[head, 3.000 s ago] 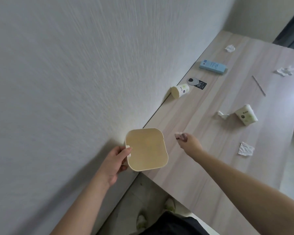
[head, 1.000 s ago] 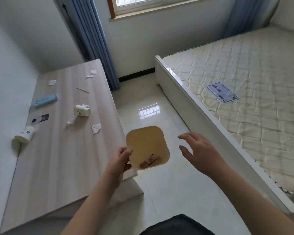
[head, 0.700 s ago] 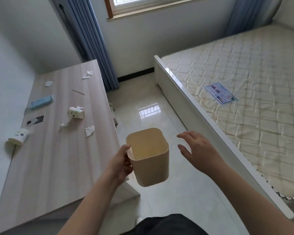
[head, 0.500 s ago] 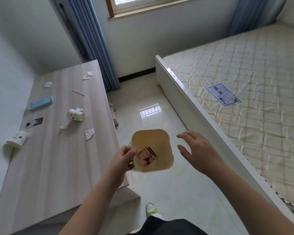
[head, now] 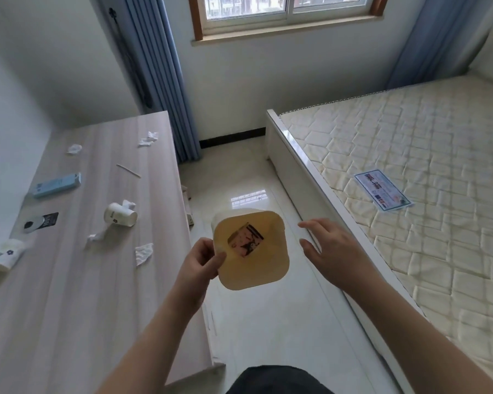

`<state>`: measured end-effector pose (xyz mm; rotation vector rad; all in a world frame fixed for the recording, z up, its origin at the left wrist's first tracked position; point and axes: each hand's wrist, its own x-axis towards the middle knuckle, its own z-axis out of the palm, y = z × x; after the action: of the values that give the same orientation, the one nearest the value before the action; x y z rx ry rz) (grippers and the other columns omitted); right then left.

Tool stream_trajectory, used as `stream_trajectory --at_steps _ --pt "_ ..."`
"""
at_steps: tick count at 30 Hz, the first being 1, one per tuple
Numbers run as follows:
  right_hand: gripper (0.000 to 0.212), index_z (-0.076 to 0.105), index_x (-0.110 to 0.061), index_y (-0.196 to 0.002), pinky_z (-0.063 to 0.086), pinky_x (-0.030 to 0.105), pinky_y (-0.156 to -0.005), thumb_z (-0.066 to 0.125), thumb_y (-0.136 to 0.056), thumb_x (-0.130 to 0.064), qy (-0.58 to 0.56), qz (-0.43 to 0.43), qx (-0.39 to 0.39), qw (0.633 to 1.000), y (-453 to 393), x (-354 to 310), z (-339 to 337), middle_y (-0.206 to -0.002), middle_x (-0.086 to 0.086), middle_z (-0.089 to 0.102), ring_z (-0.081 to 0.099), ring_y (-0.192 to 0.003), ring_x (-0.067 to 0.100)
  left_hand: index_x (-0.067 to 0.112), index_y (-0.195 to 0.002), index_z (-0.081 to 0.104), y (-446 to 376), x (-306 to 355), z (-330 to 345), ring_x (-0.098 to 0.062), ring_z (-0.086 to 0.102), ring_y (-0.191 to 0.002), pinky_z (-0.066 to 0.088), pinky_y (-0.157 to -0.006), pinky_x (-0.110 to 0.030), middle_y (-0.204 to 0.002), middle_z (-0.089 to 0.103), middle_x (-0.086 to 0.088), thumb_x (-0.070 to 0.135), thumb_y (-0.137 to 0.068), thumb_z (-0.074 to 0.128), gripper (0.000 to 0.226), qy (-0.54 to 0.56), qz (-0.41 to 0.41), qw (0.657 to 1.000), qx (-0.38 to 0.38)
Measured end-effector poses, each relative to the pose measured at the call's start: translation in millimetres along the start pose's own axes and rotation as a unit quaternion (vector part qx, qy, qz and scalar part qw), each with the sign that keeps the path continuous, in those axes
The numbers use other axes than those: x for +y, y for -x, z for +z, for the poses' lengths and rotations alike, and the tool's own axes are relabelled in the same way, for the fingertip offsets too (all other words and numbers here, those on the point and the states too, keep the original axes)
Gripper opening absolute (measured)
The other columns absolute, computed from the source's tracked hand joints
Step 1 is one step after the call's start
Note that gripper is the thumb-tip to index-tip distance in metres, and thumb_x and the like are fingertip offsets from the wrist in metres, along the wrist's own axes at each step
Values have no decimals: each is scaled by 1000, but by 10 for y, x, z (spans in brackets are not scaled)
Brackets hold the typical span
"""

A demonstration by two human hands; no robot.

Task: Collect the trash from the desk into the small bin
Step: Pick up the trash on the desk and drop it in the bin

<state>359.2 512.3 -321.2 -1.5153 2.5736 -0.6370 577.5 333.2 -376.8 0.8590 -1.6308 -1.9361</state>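
My left hand (head: 199, 263) pinches the small bin (head: 251, 253) rim; right hand (head: 329, 245) open, empty. Bin may slip, spilling the wrapper (head: 246, 240).

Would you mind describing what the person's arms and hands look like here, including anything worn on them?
Both forearms are bare as far as the frame shows: no sleeves, gloves, watch or bracelet in view. The left hand and right hand show no rings that I can make out, and the nails look short and unpainted. A dark garment shows at the bottom edge.
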Motion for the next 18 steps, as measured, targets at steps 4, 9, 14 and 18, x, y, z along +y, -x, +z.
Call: stream_trajectory --at_steps 4,9,14,18 --pt "37 53 -19 -129 46 36 -94 53 -94 -31 7 -23 -12 1000 -285 -9 122 -125 1 60 56 -111 20 1 -102 54 -242 28 -104 -27 65 -77 54 -66 -35 -87 67 -9 48 -68 77 63 22 -32 999 29" --pt "39 53 -20 -129 46 37 -95 55 -92 -33 22 -58 -36 997 -700 79 268 -126 -1 59 55 -113 21 1 -103 55 -487 17 -158 -24 65 -73 54 -62 -33 -84 67 -9 46 -70 75 59 31 -48 996 67" --pt "41 52 -20 -132 43 39 -100 53 -93 -34 41 -98 -56 993 -1261 267 433 -130 1 58 53 -118 23 1 -105 56 -779 -13 -167 -27 63 -73 55 -64 -38 -84 64 -13 44 -70 73 58 55 -63 988 133" --pt "47 46 -22 -138 35 40 -107 50 -94 -37 36 -126 -94 987 -1762 488 538 -140 2 50 43 -130 24 5 -97 58 -1057 9 -67 -20 59 -66 49 -65 -38 -72 62 -5 37 -70 73 45 66 -78 973 205"
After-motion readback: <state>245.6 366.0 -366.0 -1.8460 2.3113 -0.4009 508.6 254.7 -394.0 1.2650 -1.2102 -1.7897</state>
